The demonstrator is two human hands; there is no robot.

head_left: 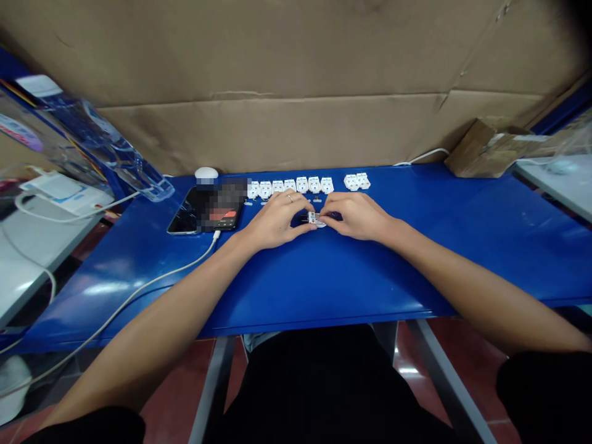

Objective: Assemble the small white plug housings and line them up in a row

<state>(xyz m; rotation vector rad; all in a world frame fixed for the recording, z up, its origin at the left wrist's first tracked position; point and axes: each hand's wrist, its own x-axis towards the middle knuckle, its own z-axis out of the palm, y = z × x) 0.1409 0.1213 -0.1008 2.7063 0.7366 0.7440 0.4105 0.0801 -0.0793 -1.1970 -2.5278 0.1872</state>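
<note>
My left hand and my right hand meet over the middle of the blue table. Both pinch one small white plug part between their fingertips, just above the tabletop. A ring sits on one finger of my left hand. Behind the hands runs a row of several white plug parts, with two more white plug parts set apart to the right. A few tiny loose pieces lie between the row and my hands.
A black phone with a white charging cable lies left of my hands. A clear plastic container leans at the far left. A cardboard box sits at the back right. A cardboard wall closes the back.
</note>
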